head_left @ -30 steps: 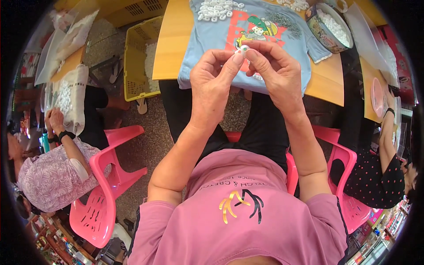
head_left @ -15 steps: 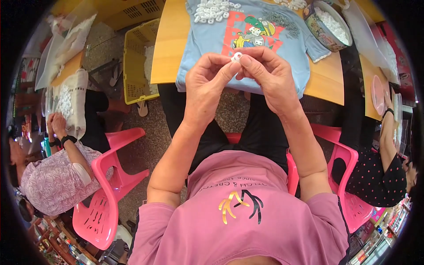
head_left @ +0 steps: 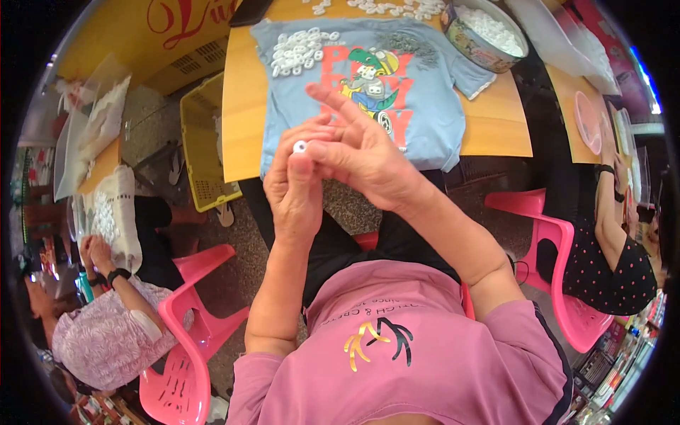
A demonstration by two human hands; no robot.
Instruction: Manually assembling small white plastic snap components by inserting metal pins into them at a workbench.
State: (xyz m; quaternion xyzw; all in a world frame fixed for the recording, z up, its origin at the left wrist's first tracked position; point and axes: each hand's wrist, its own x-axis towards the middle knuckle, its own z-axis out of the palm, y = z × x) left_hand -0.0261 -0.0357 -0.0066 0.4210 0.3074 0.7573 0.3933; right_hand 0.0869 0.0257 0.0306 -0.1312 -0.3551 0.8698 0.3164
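Observation:
Both my hands meet over the near edge of the table, left of centre. In them is a small white plastic piece point(head_left: 300, 146) with a dark round hole showing. My left hand point(head_left: 289, 185) is closed, pinching the piece between thumb and forefinger. My right hand point(head_left: 374, 164) has its thumb pressed against the piece and its index finger stretched out; its other fingertips are partly hidden. Beyond them a blue printed T-shirt point(head_left: 432, 131) is spread on the table. A heap of white two-holed plastic pieces point(head_left: 299, 51) and a scatter of small grey parts point(head_left: 411, 49) lie on it.
A round tin point(head_left: 473, 48) of white pieces stands at the far right of the wooden table point(head_left: 499, 127). More white pieces point(head_left: 397, 8) lie behind the shirt. A yellow crate point(head_left: 200, 145) is at left. Co-workers sit on both sides by pink chairs point(head_left: 185, 340).
My hands have moved left and nearer to me with the white piece. My right index finger has lifted off and stretched out. The view has shifted, showing more of the yellow surface at far left.

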